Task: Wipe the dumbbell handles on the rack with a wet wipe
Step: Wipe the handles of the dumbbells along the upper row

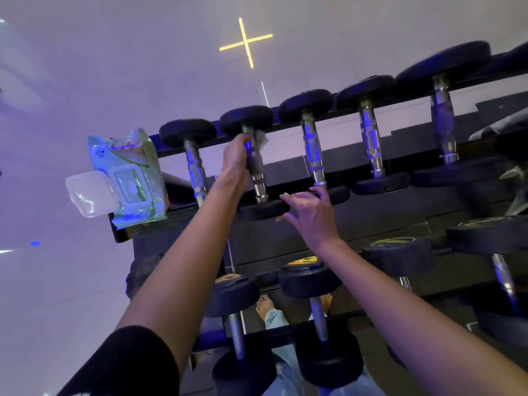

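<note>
Top tier of a dark dumbbell rack, seen from above, carrying a row of five rubber-headed dumbbells with knurled chrome handles lying side by side. The left hand reaches in from the lower left, its grip wrapped closed around the far part of the handle of the second dumbbell from the left. A crumpled white wet wipe is held against the metal inside this grip, and a corner of it pokes out on the far side of the fingers, just below the far rubber head. The right hand hovers at the near edge of the tier with a wide, empty grip, fingers spread. Its thumb lies on the near head of the second dumbbell, and its fingertips reach toward the near end of the third handle. A green-and-white wipes pack sits at the left end of the rack, beside the first dumbbell, with its clear flip lid swung open. On the lower tier lie larger dumbbells with yellow labels. Pale floor tiles surround the rack and carry a yellow cross-shaped light mark. A dark sleeve covers the left upper arm.
</note>
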